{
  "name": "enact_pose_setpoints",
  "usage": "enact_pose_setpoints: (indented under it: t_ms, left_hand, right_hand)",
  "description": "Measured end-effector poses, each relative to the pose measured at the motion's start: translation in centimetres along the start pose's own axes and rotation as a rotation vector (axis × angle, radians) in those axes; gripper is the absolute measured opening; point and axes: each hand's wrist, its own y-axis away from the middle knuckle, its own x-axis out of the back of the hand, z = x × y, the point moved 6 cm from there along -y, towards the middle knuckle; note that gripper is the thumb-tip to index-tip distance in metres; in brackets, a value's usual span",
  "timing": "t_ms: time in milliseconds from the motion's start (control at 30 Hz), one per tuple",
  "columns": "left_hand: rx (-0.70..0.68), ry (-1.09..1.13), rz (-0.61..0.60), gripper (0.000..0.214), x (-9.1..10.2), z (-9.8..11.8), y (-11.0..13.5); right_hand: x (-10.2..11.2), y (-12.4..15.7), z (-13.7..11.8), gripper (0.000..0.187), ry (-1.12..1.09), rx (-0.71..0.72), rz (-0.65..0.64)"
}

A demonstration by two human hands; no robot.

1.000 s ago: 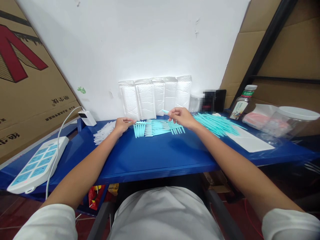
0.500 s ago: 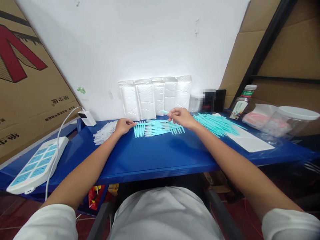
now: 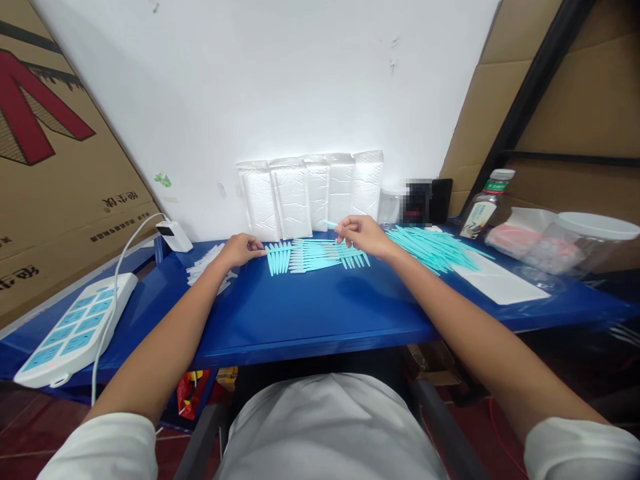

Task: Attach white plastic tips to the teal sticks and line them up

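My right hand (image 3: 364, 237) is pinched on a slim teal plastic stick (image 3: 330, 223), raised above the row and pointing left. Below it, several teal sticks (image 3: 315, 257) lie side by side on the blue table (image 3: 310, 310), some with pale translucent ends. At the left end of this row, my left hand (image 3: 241, 251) has thumb and fingers drawn together; what they grip, if anything, is too small to make out. Partly behind that hand is a pile of small translucent pieces (image 3: 196, 270). A large heap of teal sticks (image 3: 430, 250) is to the right of my right hand.
White padded mailers (image 3: 300, 197) lean on the wall. A white power strip (image 3: 75, 333) and a white device (image 3: 174, 236) with a cable are at left. At right are a bottle (image 3: 485, 207), a clear tub (image 3: 590, 247) and a white sheet (image 3: 500, 280).
My left hand has moved slightly left, from over the row's edge toward the translucent pile. The right hand and its stick have barely moved.
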Motion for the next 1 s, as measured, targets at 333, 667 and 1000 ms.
enact_pose_setpoints:
  t_ms: [333,667,1000]
  left_hand:
    - [0.026,-0.080,-0.131,0.031,-0.3,-0.9,-0.3]
    - [0.047,-0.086,-0.104,0.040,-0.3,-0.7,-0.2]
    - [0.081,0.013,-0.087,0.054,-1.4,-1.0,-0.1]
  right_hand:
    - [0.0,0.0,-0.1,0.042,0.006,0.002,0.002]
    - [0.0,0.0,0.0,0.036,0.004,0.001,0.002]
    - [-0.1,-0.1,0.1,0.037,0.010,-0.011,-0.005]
